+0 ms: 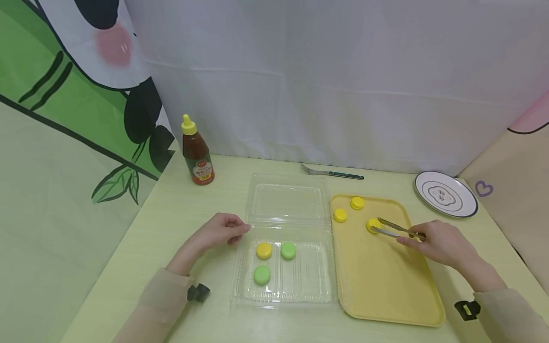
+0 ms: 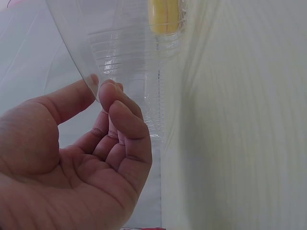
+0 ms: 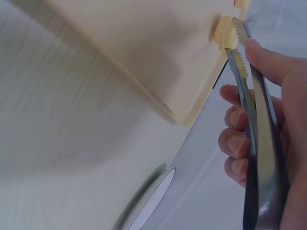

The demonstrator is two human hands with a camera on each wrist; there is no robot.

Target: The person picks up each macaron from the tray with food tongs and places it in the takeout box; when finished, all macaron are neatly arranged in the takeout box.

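My right hand (image 1: 442, 242) grips metal tongs (image 3: 261, 129), their serrated tips on either side of a yellow macaron (image 1: 373, 225) on the yellow tray (image 1: 386, 286). Two more yellow macarons, one at the tray's far edge (image 1: 357, 203) and one by its left edge (image 1: 340, 215), lie close by. With thumb and forefinger, my left hand (image 1: 220, 229) pinches the edge of a clear plastic container (image 2: 127, 52), whose lid lies folded back. Inside the container are a yellow-orange macaron (image 1: 264, 250) and two green macarons (image 1: 288, 250).
A sauce bottle (image 1: 198, 157) with a yellow cap stands at the back left. Behind the container lies a fork (image 1: 334, 174) with a dark green handle. A white plate (image 1: 446, 194) with a dark rim sits at the back right. Curtains (image 1: 300, 95) border the table's far side.
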